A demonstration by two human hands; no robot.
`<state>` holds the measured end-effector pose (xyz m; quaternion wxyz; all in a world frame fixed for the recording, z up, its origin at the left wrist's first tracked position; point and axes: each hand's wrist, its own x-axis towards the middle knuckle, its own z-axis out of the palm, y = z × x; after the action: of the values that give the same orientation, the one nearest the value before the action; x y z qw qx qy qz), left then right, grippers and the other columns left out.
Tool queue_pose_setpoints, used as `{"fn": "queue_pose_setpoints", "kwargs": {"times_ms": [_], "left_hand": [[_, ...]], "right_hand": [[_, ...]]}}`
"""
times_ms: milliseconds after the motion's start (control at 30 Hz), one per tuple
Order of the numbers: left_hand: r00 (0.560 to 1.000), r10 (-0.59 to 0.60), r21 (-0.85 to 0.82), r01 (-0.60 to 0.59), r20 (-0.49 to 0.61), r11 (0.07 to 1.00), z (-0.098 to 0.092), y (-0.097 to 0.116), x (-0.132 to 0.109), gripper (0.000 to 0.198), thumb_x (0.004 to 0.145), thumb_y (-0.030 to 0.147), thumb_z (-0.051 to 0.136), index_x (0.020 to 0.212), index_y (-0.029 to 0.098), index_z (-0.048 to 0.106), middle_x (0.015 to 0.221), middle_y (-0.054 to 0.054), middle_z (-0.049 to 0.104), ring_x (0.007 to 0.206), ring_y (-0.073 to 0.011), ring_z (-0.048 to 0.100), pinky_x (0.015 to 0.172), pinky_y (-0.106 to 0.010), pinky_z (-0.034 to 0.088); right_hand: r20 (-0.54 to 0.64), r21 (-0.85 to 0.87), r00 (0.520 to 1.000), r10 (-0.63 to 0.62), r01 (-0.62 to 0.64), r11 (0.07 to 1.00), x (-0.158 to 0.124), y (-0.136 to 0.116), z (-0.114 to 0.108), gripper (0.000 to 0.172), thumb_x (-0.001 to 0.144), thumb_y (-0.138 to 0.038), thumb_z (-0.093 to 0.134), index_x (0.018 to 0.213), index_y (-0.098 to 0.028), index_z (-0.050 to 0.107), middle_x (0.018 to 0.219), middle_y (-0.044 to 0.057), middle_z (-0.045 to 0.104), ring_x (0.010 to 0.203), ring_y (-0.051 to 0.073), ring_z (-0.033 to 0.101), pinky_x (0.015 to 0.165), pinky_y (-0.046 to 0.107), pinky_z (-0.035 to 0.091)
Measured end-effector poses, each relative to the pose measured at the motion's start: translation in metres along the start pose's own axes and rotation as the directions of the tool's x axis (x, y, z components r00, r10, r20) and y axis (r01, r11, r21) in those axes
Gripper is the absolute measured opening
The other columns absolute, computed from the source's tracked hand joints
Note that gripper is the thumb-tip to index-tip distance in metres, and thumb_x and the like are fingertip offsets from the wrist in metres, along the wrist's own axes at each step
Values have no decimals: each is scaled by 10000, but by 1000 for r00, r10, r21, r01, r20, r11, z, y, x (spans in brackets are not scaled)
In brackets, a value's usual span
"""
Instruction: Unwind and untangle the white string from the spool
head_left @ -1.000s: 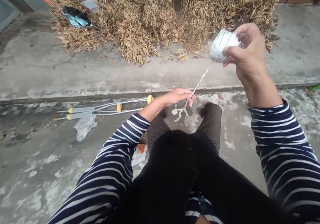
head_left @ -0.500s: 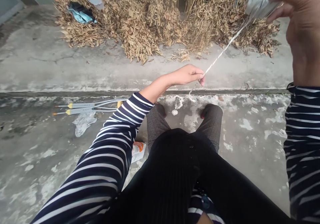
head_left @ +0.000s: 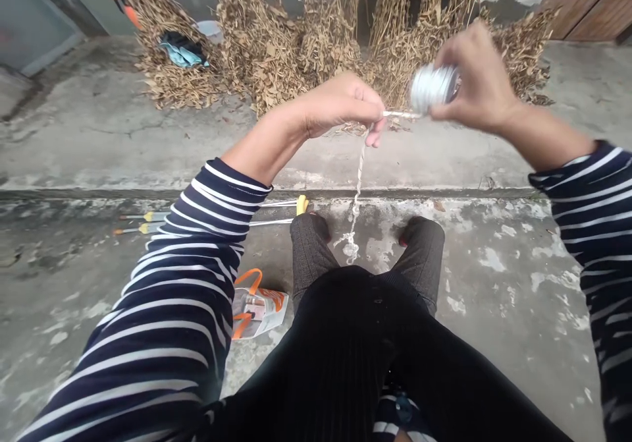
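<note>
My left hand (head_left: 348, 105) pinches a white twisted cord (head_left: 360, 168) in front of me at chest height. Below the pinch the cord hangs down to a knotted, tangled end (head_left: 350, 248) between my knees. A short stretch of it runs rightward from my left fingers to a spool of white cord (head_left: 430, 89). My right hand (head_left: 474, 83) grips that spool by its right end, fingers curled round it and somewhat blurred. The two hands are close together, with the spool just right of my left fingertips.
Dried leafy stalks (head_left: 276, 40) lean along the wall, with a dark and blue cloth (head_left: 182, 50) on them. A low concrete step edge (head_left: 474, 193) crosses ahead. Crutches (head_left: 148, 228) lie on the left; a white and orange bag (head_left: 269, 313) stands by my left leg.
My right hand has brought the spool down and left, close to my left hand. The left hand has risen slightly, and the cord between them is much shorter.
</note>
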<state>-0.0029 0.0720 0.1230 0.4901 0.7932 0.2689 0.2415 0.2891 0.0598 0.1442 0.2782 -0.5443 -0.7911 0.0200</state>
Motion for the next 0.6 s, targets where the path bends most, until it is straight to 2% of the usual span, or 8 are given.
{"fn": "queue_pose_setpoints", "kwargs": {"times_ms": [67,133,233,300,433,533,600], "left_hand": [[999,-22,36,20,46,999,-2,9,-3,192,863,132,631,712,89,742,731,11,630,934,-192,729,986,-424,500],[998,-32,49,29,56,998,-1,13,-2,199,843,127,645,667,99,733,673,7,603,863,-185,717,969,-426,512],[1000,-21,36,21,0,999,1,10,6,163,797,120,699,635,128,722,618,15,579,777,-172,691,959,-418,532],[999,-6,45,8,-50,999,-1,5,13,138,782,115,711,646,134,720,614,23,583,758,-161,679,970,-419,531],[995,-35,95,44,-94,994,-8,-5,20,149,789,121,707,641,140,717,615,0,620,742,-155,659,964,-401,525],[994,-50,63,56,-97,996,-4,-15,20,173,800,142,716,627,149,712,613,-19,645,726,-157,658,914,-370,533],[990,-24,10,25,-137,1000,4,-24,20,185,810,173,746,630,155,710,615,-18,653,724,-157,662,881,-354,539]], "right_hand": [[76,141,996,-49,38,989,-14,7,29,740,490,-99,1034,1064,-272,600,1270,70,516,1145,301,472,1073,633,509],[123,244,986,-117,84,966,-26,10,52,679,541,-264,1052,1059,-280,614,1241,76,525,1151,329,489,1053,636,521],[203,291,964,-173,109,951,-38,3,71,637,605,-486,1015,1055,-277,615,1186,81,550,1147,350,521,1026,603,535],[232,313,956,-180,102,944,-46,-9,75,597,641,-517,983,1049,-279,618,1164,76,567,1106,335,542,995,566,545],[205,485,968,-141,24,874,-66,-37,73,520,663,-381,952,1050,-261,627,1134,64,576,1036,281,565,917,473,554],[236,698,968,-92,-103,709,-78,-53,64,544,647,-331,943,1081,-261,623,1129,51,593,1025,246,587,818,391,562],[266,789,962,-67,-177,588,-78,-58,56,561,614,-331,955,1063,-262,624,1133,50,614,1019,240,604,756,363,565]]}}
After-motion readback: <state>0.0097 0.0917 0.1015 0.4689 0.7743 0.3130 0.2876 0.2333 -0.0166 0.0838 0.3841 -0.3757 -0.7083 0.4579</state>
